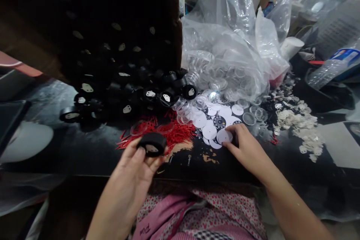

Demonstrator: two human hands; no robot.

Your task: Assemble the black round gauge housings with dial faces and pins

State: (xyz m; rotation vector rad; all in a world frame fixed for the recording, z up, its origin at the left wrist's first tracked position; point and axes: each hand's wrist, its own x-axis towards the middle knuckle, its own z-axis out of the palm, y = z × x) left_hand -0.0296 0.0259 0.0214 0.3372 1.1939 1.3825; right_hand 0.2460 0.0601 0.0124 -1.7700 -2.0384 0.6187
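Observation:
My left hand is closed around a round black plastic case with a pale plate on its side, held above the near edge of a heap of thin red pieces. My right hand has thumb and forefinger on the edge of a white paper disc, at the right of a pile of such discs. Some discs show a printed black dial face. Whether the pinched disc is lifted off the pile, I cannot tell.
Many similar black cases spill from a dark carton at the left. Clear plastic rings and a plastic bag lie behind the discs. Small off-white plates are heaped at right, near a plastic bottle.

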